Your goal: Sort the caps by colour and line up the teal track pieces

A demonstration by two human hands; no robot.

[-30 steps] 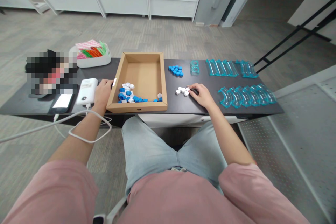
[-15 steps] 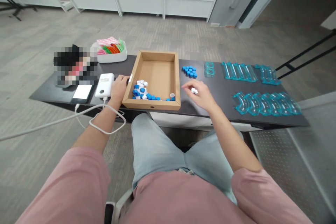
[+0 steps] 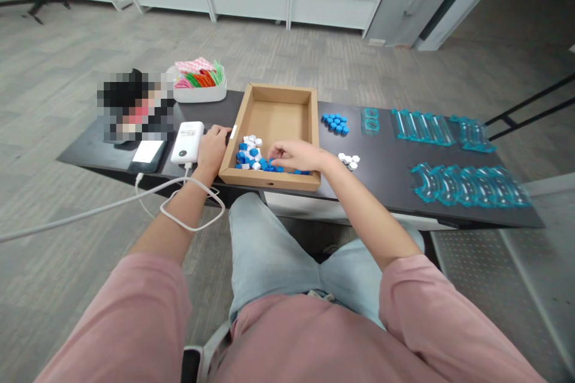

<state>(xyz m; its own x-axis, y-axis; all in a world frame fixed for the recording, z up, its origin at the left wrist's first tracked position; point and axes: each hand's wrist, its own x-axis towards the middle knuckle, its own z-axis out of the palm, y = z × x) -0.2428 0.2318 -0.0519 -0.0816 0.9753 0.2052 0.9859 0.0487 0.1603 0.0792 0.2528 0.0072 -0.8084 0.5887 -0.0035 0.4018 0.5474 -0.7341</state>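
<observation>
My right hand (image 3: 294,154) reaches over the near wall of a shallow cardboard box (image 3: 269,178). Its fingers are bent and a little apart, with the tips at small blue hexagonal pieces (image 3: 254,152); nothing is plainly gripped. White hexagonal pieces (image 3: 250,139) lie mixed with the blue ones in the near left corner. My left hand (image 3: 214,146) stays beside the box's left wall, fingers curled inward by a small dark object (image 3: 229,136). What those fingers hold, if anything, is hidden. Right of the box sit a blue cluster (image 3: 335,123) and a smaller white cluster (image 3: 349,160).
Teal-edged clear plastic parts stand in rows at the right, a back row (image 3: 422,127) and a front row (image 3: 469,184). A white power bank (image 3: 187,142) with a cable (image 3: 112,210) and a phone (image 3: 147,154) lie left. Behind them is a white basket (image 3: 200,94).
My right hand has moved left from the tabletop into the box. The white pieces that were under it now lie uncovered on the table. My left hand keeps its place by the box.
</observation>
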